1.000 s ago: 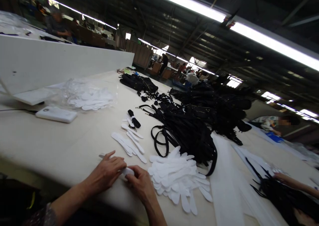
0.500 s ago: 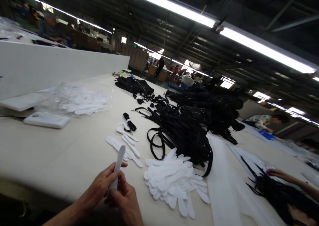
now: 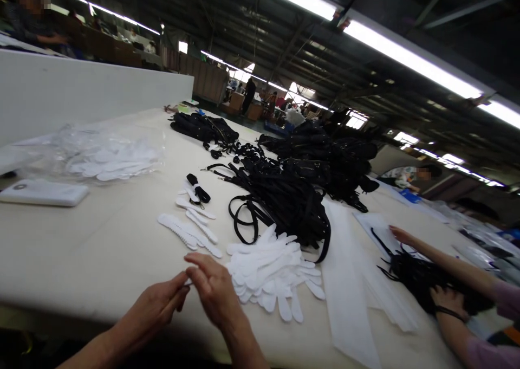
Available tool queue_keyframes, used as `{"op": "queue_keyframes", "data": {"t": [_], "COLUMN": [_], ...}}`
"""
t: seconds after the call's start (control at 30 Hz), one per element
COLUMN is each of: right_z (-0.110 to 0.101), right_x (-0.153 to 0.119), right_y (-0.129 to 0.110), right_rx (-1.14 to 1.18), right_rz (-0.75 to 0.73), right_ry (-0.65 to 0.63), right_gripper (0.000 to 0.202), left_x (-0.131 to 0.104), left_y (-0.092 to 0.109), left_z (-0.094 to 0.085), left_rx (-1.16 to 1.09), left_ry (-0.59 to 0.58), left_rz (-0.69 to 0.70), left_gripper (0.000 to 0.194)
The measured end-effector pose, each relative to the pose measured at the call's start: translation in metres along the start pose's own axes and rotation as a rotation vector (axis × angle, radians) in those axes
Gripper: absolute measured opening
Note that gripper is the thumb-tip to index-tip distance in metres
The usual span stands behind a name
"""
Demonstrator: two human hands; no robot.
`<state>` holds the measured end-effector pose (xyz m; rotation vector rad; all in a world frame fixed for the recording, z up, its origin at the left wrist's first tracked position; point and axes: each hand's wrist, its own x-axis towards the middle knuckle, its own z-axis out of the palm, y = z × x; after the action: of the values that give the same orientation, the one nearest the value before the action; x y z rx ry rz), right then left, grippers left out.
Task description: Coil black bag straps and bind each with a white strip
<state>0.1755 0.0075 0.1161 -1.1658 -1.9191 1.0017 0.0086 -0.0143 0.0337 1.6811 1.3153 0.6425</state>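
My left hand (image 3: 160, 298) and my right hand (image 3: 213, 287) meet fingertip to fingertip above the near edge of the table. Between them they pinch a white serrated strip (image 3: 188, 282), of which only a sliver shows; the fingers cover the rest. Just right of my right hand lies a heap of white round-ended strips (image 3: 268, 271). Beyond my hands are several loose serrated strips (image 3: 182, 232), lying flat. A bundled black strap (image 3: 198, 189) with a white band around it rests on a few strips farther back.
Black straps (image 3: 284, 204) lie piled mid-table, with black bags (image 3: 325, 155) behind. At left are a clear plastic bag (image 3: 117, 157) of white pieces and a white device (image 3: 44, 192). White sheets (image 3: 345, 287) lie to the right, where a co-worker's hands (image 3: 449, 301) touch black straps.
The strip stood upright between my hands; now it is turned down and mostly hidden by my fingers. My right hand has risen. The view has shifted, and the co-worker's arms show more.
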Motion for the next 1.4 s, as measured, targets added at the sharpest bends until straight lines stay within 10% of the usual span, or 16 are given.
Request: {"op": "queue_keyframes", "data": {"t": [0.23,0.4,0.57,0.73,1.03,1.2,1.4], "right_z": [0.019,0.034,0.028,-0.005,0.029,0.043,0.056], "right_x": [-0.001,-0.012,-0.007,0.004,-0.018,-0.010,-0.013], "right_y": [0.028,0.023,0.035,0.049,0.023,0.039,0.037], "right_rx": [-0.001,0.035,0.294,0.624,-0.124,-0.072,-0.126], "right_rz": [0.035,-0.016,0.178,0.235,-0.156,0.025,-0.131], "right_ry": [0.189,0.128,-0.030,0.310,0.088,0.061,0.051], "right_gripper": [0.032,0.036,0.034,0.062,0.050,0.042,0.047], "left_x": [-0.009,-0.006,-0.014,-0.010,-0.003,-0.011,0.001], "left_y": [0.025,0.020,0.019,0.023,0.006,0.022,0.015], "left_z": [0.011,0.013,0.020,0.010,0.013,0.007,-0.008], "left_rx": [-0.131,-0.229,-0.221,-0.338,-0.381,-0.249,-0.188], "left_ry": [-0.131,-0.025,-0.199,-0.152,0.004,-0.029,0.120], "left_rz": [0.097,0.019,0.073,-0.029,-0.035,0.093,0.023], "left_gripper": [0.029,0.027,0.028,0.038,0.026,0.025,0.029]}}
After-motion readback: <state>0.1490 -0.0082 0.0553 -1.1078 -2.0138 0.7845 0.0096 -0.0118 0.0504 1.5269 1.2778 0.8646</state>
